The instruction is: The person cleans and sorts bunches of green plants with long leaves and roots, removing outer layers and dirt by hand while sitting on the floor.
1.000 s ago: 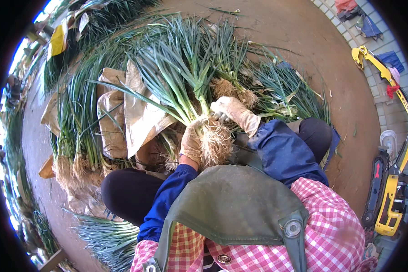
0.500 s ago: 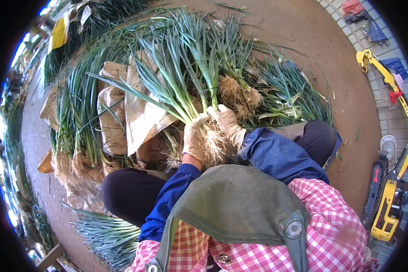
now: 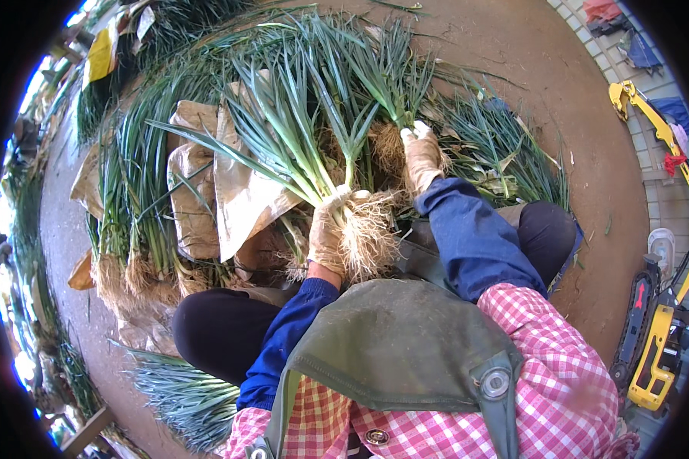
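Observation:
A bunch of green onions stands in front of me, leaves fanning up and away, pale tangled roots hanging toward me. Around its white stalks my left hand, in a tan glove, is closed. Farther forward and to the right, my gloved right hand has its fingers bent against the stalk bases of other green onions in the pile. It appears to pinch them, though the stalks partly hide the grip. Brown roots show just left of that hand.
More green onions lie at the left beside tan sacks, and others spread at the right. A trimmed-looking bunch rests near my left knee. A yellow tool with a long arm stands at the far right by tiles.
My right hand has left the held bunch and moved forward and right to the pile. My left hand stays in place, still holding its bunch, whose roots now show more fully.

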Available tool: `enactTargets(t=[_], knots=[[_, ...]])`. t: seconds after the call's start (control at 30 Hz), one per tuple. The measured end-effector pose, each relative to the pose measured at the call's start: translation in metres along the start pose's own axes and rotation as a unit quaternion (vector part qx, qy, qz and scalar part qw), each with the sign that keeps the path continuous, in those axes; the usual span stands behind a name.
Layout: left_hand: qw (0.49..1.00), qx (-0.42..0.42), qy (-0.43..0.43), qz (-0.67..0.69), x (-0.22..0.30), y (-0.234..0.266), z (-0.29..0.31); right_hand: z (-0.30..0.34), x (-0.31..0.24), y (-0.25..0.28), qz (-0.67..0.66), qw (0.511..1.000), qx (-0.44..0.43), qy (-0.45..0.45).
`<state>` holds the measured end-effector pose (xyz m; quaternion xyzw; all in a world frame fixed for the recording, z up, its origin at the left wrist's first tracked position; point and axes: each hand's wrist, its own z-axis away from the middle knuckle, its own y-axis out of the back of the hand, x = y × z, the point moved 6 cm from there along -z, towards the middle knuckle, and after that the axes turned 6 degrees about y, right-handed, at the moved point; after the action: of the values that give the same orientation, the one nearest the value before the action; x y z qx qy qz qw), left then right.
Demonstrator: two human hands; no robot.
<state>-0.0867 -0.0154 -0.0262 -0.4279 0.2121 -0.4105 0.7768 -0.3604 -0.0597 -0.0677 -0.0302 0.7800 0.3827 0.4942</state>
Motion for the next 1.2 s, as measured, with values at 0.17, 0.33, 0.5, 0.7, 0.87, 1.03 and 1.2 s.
enactTargets(t=[0.17, 0.33, 0.5, 0.7, 0.87, 1.03, 1.2], knots=[[1.000, -0.008, 0.007, 0.023, 0.006, 0.010, 0.005, 0.097, -0.091, -0.064, -0.330, 0.787, -0.424, -0.304], [0.999, -0.003, -0.028, 0.019, 0.004, 0.022, -0.004, 0.097, -0.107, -0.062, -0.165, 0.887, -0.383, -0.197], [0.997, 0.029, -0.024, -0.071, 0.003, 0.026, -0.009, 0.091, -0.130, -0.039, 0.081, 0.944, -0.304, 0.102], [0.997, 0.044, -0.057, -0.017, 0.008, 0.016, -0.007, 0.128, -0.148, -0.001, -0.220, 0.869, -0.437, -0.068], [0.999, 0.007, -0.027, -0.023, 0.000, 0.013, -0.002, 0.133, -0.128, 0.016, -0.252, 0.862, -0.439, -0.042], [0.997, -0.072, 0.030, 0.005, -0.005, -0.010, 0.017, 0.125, -0.154, 0.018, -0.351, 0.853, -0.380, -0.069], [0.993, -0.076, 0.061, 0.069, 0.000, 0.009, 0.019, 0.152, -0.168, 0.004, -0.385, 0.795, -0.456, -0.109]])
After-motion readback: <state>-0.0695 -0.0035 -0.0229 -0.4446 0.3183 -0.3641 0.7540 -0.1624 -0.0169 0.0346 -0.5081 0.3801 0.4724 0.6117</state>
